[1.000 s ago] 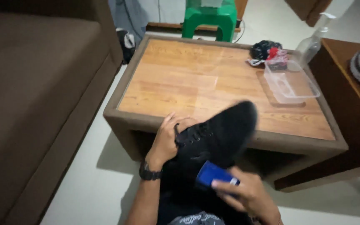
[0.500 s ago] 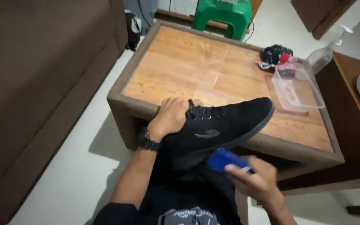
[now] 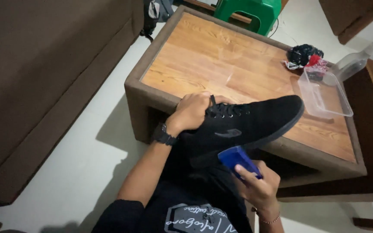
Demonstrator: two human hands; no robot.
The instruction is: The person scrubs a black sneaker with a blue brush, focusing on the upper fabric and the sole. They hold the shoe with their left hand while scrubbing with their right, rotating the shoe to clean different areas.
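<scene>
Black all over, laces and sole included, the shoe [image 3: 242, 127] lay across the middle of the frame with its toe pointing right, over the near edge of the low table [image 3: 221, 64]. The left hand [image 3: 193, 111] was clamped on the shoe's opening at the heel end, fingers curled over the collar beside the laces; a dark wristwatch [image 3: 163, 135] sat on that wrist. Just below the shoe's sole, in the lower centre of the frame, the right hand [image 3: 257, 187] was closed around a blue block-shaped object [image 3: 238, 160], whose upper end sat just under the sole; whether it touched could not be told. The two hands were apart, with the shoe between them.

The table had a wood-grain top under a glossy sheet and a brown padded rim. At its far right, in the upper right of the frame, stood an empty clear plastic container [image 3: 324, 92], with a bundle of black and red cloth [image 3: 305, 56] just behind it. A clear pump bottle [image 3: 359, 60] stood near the right edge. A green plastic stool [image 3: 251, 11] showed at the top, and a brown sofa [image 3: 44, 73] filled the left side. A thin bracelet [image 3: 269, 220] circled the right wrist.
</scene>
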